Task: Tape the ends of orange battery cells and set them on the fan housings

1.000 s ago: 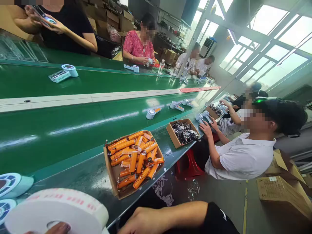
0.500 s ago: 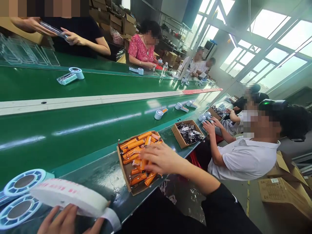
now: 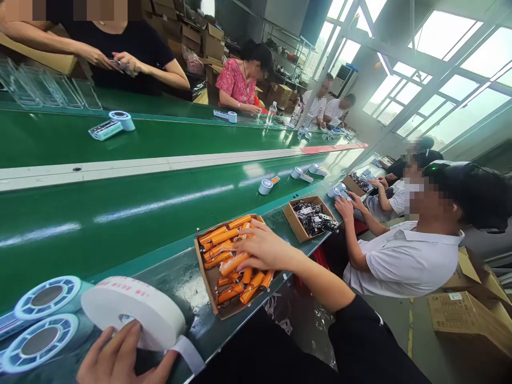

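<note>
My left hand (image 3: 122, 354) grips a big white tape roll (image 3: 132, 312) with red print, standing on edge at the lower left. A loose strip of tape hangs by my thumb. My right hand (image 3: 266, 248) is over a cardboard box (image 3: 208, 298) of orange batteries (image 3: 248, 290) with thin wires. Its fingers are closed around one orange battery (image 3: 233, 264), tilted above the others; the fingertips partly cover it. Beside the roll lie two light-blue handheld fans (image 3: 46, 298) with round heads, cut off by the frame's left edge.
A second box (image 3: 310, 218) holds black-and-silver small parts. Beyond the bench edge runs a green conveyor belt (image 3: 160, 229) carrying several fans (image 3: 266, 185). A co-worker in a white shirt (image 3: 408, 256) sits to the right, hands on fans. Other people work across the belt.
My right hand has come up from the bench's front edge into the battery box and taken hold of a battery. My left hand has set the tape roll down beside the fans, still holding it.
</note>
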`<action>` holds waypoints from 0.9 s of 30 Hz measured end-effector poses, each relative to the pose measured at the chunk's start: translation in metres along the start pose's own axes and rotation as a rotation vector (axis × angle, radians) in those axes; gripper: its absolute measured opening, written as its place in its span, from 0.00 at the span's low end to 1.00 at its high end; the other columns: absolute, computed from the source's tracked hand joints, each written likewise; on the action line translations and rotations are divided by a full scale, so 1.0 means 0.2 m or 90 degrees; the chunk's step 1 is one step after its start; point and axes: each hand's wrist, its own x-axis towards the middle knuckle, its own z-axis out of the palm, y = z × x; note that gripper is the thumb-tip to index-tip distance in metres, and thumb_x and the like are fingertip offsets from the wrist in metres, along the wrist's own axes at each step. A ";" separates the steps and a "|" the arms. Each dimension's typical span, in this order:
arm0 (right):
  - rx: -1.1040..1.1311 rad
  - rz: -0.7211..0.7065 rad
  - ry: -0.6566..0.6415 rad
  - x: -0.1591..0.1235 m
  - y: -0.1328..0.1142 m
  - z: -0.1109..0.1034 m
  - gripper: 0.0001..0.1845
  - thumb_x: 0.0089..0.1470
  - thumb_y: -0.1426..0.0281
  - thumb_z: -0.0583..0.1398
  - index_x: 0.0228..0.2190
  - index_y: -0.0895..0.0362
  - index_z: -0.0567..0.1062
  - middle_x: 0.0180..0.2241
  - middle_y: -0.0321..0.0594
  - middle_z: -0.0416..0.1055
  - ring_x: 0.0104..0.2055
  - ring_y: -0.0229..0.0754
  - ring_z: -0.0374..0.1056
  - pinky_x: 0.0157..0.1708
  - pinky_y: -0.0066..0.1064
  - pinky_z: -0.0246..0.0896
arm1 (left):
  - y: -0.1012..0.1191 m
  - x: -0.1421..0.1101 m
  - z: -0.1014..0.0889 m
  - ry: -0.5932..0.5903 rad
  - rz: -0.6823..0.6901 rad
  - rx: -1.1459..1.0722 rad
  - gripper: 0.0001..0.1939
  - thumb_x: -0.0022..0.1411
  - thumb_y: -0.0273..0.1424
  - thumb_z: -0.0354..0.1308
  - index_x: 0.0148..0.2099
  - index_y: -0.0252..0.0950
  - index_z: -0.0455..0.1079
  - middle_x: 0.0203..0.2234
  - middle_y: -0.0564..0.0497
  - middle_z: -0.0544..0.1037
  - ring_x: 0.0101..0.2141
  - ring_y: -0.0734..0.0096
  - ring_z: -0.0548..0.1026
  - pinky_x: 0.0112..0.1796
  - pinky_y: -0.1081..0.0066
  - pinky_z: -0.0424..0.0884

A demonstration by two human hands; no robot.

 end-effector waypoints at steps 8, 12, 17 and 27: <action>0.556 0.111 0.420 -0.09 -0.09 -0.04 0.25 0.56 0.60 0.76 0.51 0.49 0.77 0.47 0.42 0.85 0.53 0.50 0.82 0.57 0.44 0.78 | 0.12 0.06 -0.03 -0.055 0.127 0.110 0.44 0.57 0.23 0.70 0.73 0.45 0.63 0.53 0.41 0.80 0.64 0.36 0.69 0.62 0.37 0.71; 0.649 0.125 0.403 -0.08 -0.18 -0.01 0.31 0.48 0.61 0.81 0.48 0.50 0.74 0.42 0.42 0.87 0.43 0.49 0.85 0.45 0.39 0.84 | 0.21 0.10 -0.04 -0.097 0.151 0.135 0.40 0.55 0.19 0.66 0.69 0.42 0.67 0.53 0.41 0.79 0.65 0.38 0.66 0.63 0.40 0.70; 0.733 0.138 0.430 -0.08 -0.22 0.02 0.28 0.42 0.54 0.82 0.39 0.52 0.81 0.37 0.42 0.87 0.39 0.55 0.86 0.38 0.43 0.86 | 0.25 0.09 -0.07 -0.095 0.149 0.139 0.41 0.54 0.18 0.65 0.69 0.41 0.68 0.54 0.41 0.79 0.65 0.39 0.66 0.63 0.39 0.69; 0.537 0.206 0.213 -0.10 -0.27 0.04 0.27 0.59 0.62 0.73 0.58 0.51 0.79 0.33 0.34 0.85 0.37 0.44 0.84 0.37 0.32 0.82 | 0.28 0.10 -0.08 -0.117 0.180 0.169 0.42 0.56 0.17 0.63 0.72 0.41 0.68 0.53 0.43 0.81 0.66 0.44 0.65 0.66 0.44 0.67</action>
